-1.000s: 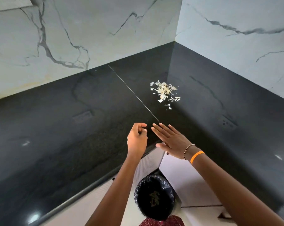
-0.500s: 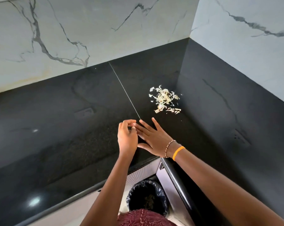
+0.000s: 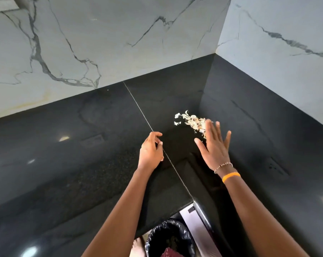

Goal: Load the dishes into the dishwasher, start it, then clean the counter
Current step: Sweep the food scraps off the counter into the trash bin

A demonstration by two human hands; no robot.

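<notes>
I am seeing my right hand [image 3: 215, 151] hanging flat with its fingers spread straight, its grip holding nothing, the fingertips just over the near edge of the pile of scraps [image 3: 191, 122]. My left hand [image 3: 151, 152] is sitting beside it with fingers curled in and thumb meeting forefinger; it may be pinching a crumb, but I cannot tell from here. The pale scraps are lying on the black worktop [image 3: 82, 164] close to the corner where the marble walls [image 3: 101, 43] are meeting. Below the worktop's edge a bin [image 3: 169, 238] lined with a black bag is standing.
</notes>
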